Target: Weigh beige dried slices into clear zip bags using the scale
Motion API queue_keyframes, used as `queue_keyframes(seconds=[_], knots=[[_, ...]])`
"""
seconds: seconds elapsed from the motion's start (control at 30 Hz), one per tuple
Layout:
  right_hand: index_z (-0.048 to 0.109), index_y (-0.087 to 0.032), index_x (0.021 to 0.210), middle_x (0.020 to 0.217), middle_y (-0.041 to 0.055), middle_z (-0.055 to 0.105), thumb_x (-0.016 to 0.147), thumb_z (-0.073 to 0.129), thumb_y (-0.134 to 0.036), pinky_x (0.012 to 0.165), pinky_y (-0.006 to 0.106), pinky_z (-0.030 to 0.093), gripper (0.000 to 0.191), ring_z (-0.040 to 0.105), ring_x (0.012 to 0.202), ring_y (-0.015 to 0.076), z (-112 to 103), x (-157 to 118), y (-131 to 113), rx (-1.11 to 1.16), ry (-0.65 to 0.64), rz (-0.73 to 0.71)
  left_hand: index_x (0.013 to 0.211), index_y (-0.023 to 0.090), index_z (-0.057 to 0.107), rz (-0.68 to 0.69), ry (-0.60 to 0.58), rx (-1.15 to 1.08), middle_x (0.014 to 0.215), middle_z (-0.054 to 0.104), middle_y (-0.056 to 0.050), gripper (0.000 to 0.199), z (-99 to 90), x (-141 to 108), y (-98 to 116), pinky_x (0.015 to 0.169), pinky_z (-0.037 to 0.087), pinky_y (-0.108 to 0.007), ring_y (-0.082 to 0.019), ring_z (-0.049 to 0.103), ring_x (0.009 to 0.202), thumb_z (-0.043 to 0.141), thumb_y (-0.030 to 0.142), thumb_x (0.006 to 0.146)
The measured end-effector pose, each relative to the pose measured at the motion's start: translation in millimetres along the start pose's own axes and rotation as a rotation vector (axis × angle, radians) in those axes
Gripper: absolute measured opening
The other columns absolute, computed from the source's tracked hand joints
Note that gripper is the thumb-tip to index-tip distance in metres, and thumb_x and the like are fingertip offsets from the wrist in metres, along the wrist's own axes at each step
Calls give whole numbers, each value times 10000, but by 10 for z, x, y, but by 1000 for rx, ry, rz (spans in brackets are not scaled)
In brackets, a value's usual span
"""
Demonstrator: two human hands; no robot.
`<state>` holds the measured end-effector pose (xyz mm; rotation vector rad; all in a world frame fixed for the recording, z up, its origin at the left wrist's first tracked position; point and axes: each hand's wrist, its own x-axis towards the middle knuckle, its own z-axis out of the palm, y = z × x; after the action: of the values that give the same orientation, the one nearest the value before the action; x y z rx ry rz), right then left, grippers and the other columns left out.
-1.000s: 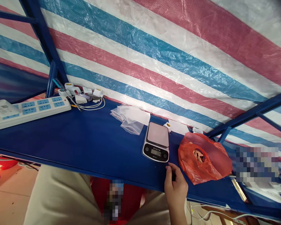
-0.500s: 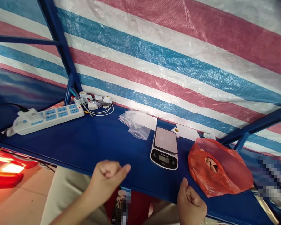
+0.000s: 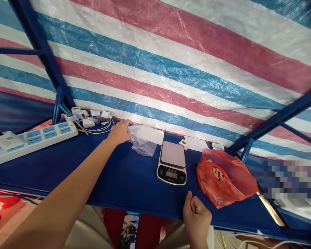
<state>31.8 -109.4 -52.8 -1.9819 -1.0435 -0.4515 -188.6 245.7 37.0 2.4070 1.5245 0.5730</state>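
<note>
My left hand (image 3: 120, 132) reaches to the back of the blue table, at the left end of several clear plastic bags (image 3: 145, 147). Its fingers are stretched out over the bags' left edge, and their tips are partly hidden. A closed fist with the thumb on top, my right hand (image 3: 196, 213) holds nothing and rests at the front edge. Beyond that fist is a digital kitchen scale (image 3: 172, 162) with a bare platform and a lit display. To its right lies an open red plastic bag (image 3: 215, 188) with small pale brown pieces inside.
A white power strip (image 3: 38, 138) lies at the left, with chargers and cables (image 3: 93, 119) behind it. White paper (image 3: 197, 144) lies behind the scale. A phone (image 3: 129, 230) rests at my lap. Striped sheeting (image 3: 155, 79) and blue frame bars (image 3: 45, 58) enclose the table.
My left hand has gone from a fist near the front edge to the plastic bags at the back, its fingers unfolding. My right fist stays near the front edge. The view has shifted right.
</note>
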Motion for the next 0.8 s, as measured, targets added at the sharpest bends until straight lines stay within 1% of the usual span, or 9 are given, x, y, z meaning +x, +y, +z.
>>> queue_keyframes(seconds=[0.1, 0.2, 0.33, 0.43, 0.5, 0.57, 0.63, 0.73, 0.8], knots=[[244, -249, 553, 532, -78, 212, 1014, 538, -422, 488, 261, 240, 573, 203, 485, 86, 3, 12, -10, -22, 12, -12, 1415, 152, 532, -86, -14, 54, 1299, 676, -241, 532, 27, 9, 43, 1090, 383, -651, -451, 558, 1305, 442, 394, 950], [242, -248, 555, 531, -81, 212, 1019, 531, -408, 486, 259, 239, 570, 202, 483, 84, 3, 25, -14, -33, 5, -27, 1402, 103, 516, -154, -33, 76, 1194, 708, -276, 630, 67, 76, 111, 1080, 361, -685, -492, 586, 1266, 534, 493, 907], [229, -247, 571, 538, -88, 197, 1022, 539, -354, 470, 251, 234, 557, 190, 475, 77, 5, 33, -14, -15, 31, -80, 1361, 147, 520, -183, -41, 18, 1149, 750, -195, 525, 37, 148, 211, 1071, 422, -588, -395, 663, 1180, 538, 402, 903], [226, -251, 585, 543, -90, 193, 1018, 548, -317, 464, 254, 228, 543, 188, 473, 77, 7, 37, -7, -8, 53, -109, 1388, 189, 493, -139, 10, -32, 1212, 748, -133, 491, -121, 111, 328, 1087, 430, -497, -316, 652, 1207, 496, 390, 940], [226, -254, 592, 546, -90, 194, 1016, 550, -322, 467, 259, 228, 538, 190, 477, 80, 13, 43, 0, 1, 43, -105, 1386, 210, 505, -31, 75, -58, 1224, 746, -100, 466, -292, 18, 470, 1108, 406, -481, -289, 632, 1223, 486, 398, 959], [222, -257, 595, 549, -88, 194, 1013, 554, -349, 469, 262, 227, 541, 192, 480, 81, 22, 48, 3, 32, 21, -72, 1318, 215, 575, 192, 144, -86, 1160, 759, -79, 402, -492, -135, 688, 1114, 384, -504, -291, 625, 1205, 500, 392, 966], [213, -260, 597, 551, -88, 186, 1002, 574, -397, 467, 262, 228, 559, 194, 481, 80, 8, 42, -3, 95, 1, 8, 1247, 220, 627, 445, 124, -110, 1073, 768, -51, 333, -683, -336, 978, 1115, 372, -516, -276, 644, 1146, 521, 367, 969], [254, -265, 594, 549, -80, 240, 980, 615, -493, 466, 251, 276, 575, 255, 485, 89, -159, 5, -15, 275, -17, 188, 1165, 221, 656, 781, -92, -260, 1043, 775, -21, 231, -831, -667, 1479, 1108, 383, -469, -204, 687, 1020, 536, 286, 979], [406, -254, 612, 567, -49, 388, 985, 594, -544, 501, 253, 355, 509, 377, 520, 117, -418, -20, 13, 346, 8, 273, 1160, 221, 652, 962, -332, -432, 1024, 777, -10, 212, -763, -859, 1799, 1035, 438, -380, -165, 689, 978, 581, 255, 963]])
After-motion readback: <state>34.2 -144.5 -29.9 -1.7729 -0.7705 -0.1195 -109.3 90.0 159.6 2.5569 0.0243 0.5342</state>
